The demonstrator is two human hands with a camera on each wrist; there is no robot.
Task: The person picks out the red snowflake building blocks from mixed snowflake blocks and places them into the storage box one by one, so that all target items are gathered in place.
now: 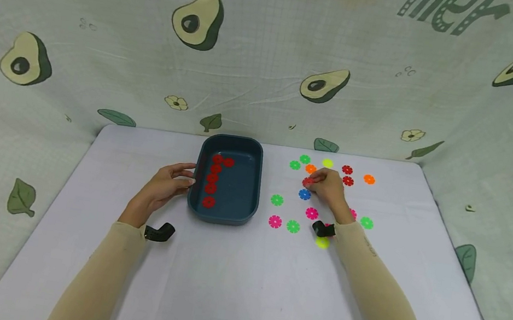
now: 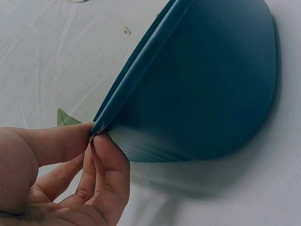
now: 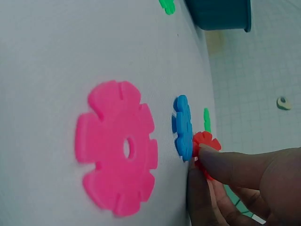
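Note:
A dark teal rectangular tub (image 1: pixel 242 194) stands left of centre on the table, with several red flower-shaped discs (image 1: pixel 208 202) lying inside along its left half. My left hand (image 1: pixel 160 187) pinches the tub's left rim between thumb and fingers; the left wrist view shows this grip on the tub (image 2: pixel 202 84) closely. Over on the right, my right hand (image 1: pixel 329 190) pinches a red flower-shaped disc (image 3: pixel 207 139) between thumb and fingers. Just beside that disc lies a blue one (image 1: pixel 304 194), and nearer the wrist camera is a pink one (image 3: pixel 117 148).
Around my right hand lie green (image 1: pixel 277 200), pink (image 1: pixel 275 221), yellow (image 1: pixel 328 163) and orange (image 1: pixel 369 179) discs, plus two more red discs (image 1: pixel 348 181) just beyond it. A patterned cloth (image 1: pixel 259 72) hangs behind the white table (image 1: pixel 217 287).

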